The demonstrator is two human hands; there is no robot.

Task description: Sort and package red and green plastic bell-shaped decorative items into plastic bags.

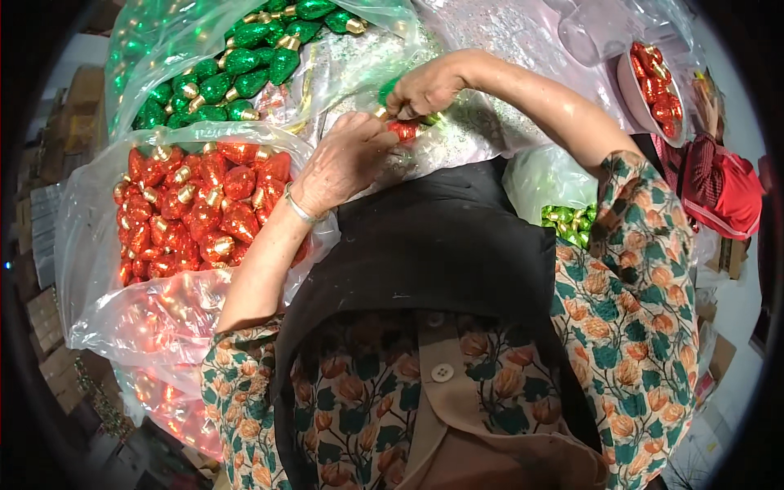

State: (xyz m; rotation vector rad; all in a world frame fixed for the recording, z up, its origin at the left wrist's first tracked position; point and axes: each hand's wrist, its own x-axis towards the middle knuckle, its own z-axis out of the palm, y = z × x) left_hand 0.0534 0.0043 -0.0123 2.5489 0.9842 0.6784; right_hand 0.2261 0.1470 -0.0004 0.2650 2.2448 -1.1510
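My two hands meet over a glitter-strewn work surface (482,122). My right hand (429,86) has its fingers curled around a green glitter bulb ornament (387,91), which shows only in part. The gold cap (381,113) of that ornament points toward my left hand (347,159). My left fingers are closed close beside the cap, and whatever they pinch is hidden behind the knuckles. Just below the hands sits a red glitter bulb ornament (404,131), partly covered. A bit of brighter green (434,118) shows at its right.
At left, a clear plastic bag (77,237) holds red gold-capped bulb ornaments (192,204). Green ones (241,61) lie in another bag at upper left. A pink bowl (633,102) of red ornaments stands at upper right. Small light-green pieces (569,222) fill a bag beside my right elbow.
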